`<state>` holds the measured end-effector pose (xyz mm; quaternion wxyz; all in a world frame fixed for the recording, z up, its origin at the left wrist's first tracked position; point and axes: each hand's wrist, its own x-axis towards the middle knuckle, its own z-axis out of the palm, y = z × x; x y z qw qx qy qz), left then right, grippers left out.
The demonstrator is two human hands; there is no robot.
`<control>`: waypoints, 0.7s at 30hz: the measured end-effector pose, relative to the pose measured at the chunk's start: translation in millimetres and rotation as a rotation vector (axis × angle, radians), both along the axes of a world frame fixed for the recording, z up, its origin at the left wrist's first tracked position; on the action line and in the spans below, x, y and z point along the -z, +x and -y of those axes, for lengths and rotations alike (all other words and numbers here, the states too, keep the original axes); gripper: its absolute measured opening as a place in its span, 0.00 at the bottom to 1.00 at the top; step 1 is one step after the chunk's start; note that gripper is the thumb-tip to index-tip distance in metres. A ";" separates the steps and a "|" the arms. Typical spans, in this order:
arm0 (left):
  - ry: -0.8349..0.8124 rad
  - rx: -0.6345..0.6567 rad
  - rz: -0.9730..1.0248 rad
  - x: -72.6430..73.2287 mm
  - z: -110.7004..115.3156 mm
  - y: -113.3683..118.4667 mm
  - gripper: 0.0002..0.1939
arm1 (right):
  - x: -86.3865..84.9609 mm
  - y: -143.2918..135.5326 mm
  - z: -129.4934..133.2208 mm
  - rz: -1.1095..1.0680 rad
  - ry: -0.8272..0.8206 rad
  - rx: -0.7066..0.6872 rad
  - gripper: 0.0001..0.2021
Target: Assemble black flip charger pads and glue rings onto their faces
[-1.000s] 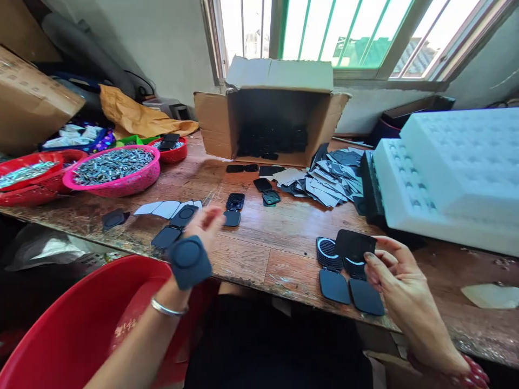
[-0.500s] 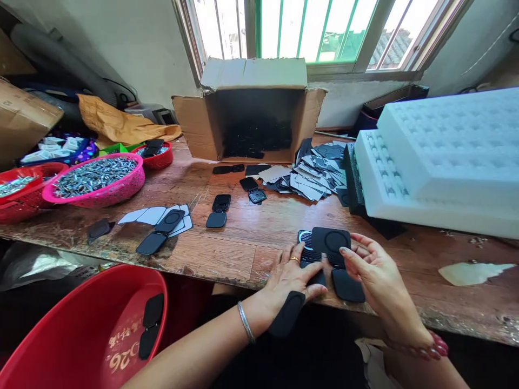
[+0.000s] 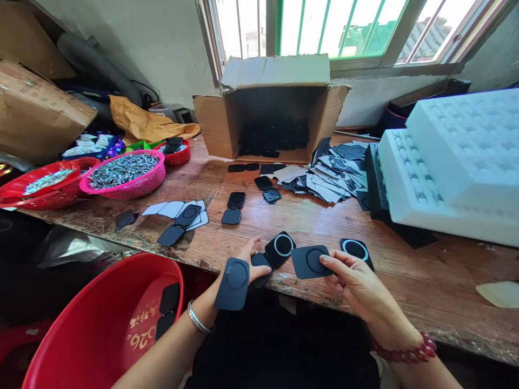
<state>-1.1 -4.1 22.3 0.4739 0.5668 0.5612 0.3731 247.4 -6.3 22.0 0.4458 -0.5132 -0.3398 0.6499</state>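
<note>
My left hand (image 3: 248, 260) grips the lower panel of a hinged black case (image 3: 279, 248), thumb on top and fingers partly hidden. The case's upper panel has a pale ring around a ribbed centre. On the back of that hand lies a black rounded-square sheet with a ring mark (image 3: 232, 285). My right hand (image 3: 352, 283) pinches a similar black ring-marked sheet (image 3: 303, 263) by its right edge, just right of the case and apart from it. Behind the right hand, a second ringed case (image 3: 356, 248) rests on the table, partly covered.
Other hinged cases (image 3: 232, 216) lie mid-table. White-backed sheets (image 3: 172, 208) are fanned out at left, with a larger heap (image 3: 332, 178) by the open carton (image 3: 213, 127). A pink basket (image 3: 156, 175) holds small metal parts. White foam trays (image 3: 454, 200) stand right; a red tub (image 3: 93, 292) sits below the table edge.
My left hand has moved left with one hinged case, which is now tilted. The right hand's sheet has moved left, off the cases, uncovering the second ringed case. The view has shifted.
</note>
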 end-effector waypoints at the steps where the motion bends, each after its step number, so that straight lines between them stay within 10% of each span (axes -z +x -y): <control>1: -0.031 -0.036 0.015 -2.4 3.1 -1.2 0.23 | -0.6 -4.6 -1.0 -0.008 0.006 -0.014 0.21; 9: -0.448 -0.090 0.354 8.4 23.5 0.9 0.16 | -3.8 -30.1 -7.6 0.021 0.047 -0.021 0.21; 21: -0.532 0.117 0.450 11.5 24.8 -0.7 0.20 | 11.4 -30.5 -4.4 0.065 -0.067 -0.193 0.15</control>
